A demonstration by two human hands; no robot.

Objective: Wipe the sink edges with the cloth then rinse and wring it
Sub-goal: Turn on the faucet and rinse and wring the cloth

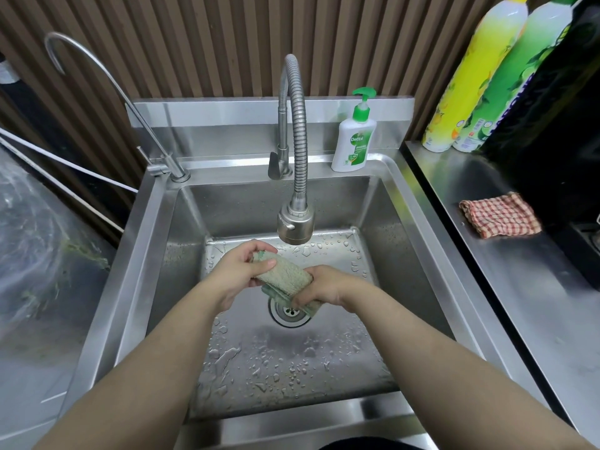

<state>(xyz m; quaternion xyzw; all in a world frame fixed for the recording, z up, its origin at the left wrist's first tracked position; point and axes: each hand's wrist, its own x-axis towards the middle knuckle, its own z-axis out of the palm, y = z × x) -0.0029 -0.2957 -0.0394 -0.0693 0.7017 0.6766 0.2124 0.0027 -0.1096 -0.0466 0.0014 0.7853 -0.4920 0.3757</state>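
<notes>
Gripped at opposite ends by left hand (242, 267) and right hand (319, 289), rolled green cloth (284, 275) held over the drain (288, 311), below the dry tap (295, 224), probably so wrung water fell inside the sink (130, 254).

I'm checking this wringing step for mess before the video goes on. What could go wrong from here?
1. Both hands, left hand and right hand, twist the green cloth right over the drain; a slipped end could drop onto the strainer.
2. The cloth sits close under the flexible faucet's spray head; a raised hand might knock it.
3. Hard wringing may splash the sink's rim, probably undoing the wiping.
</notes>
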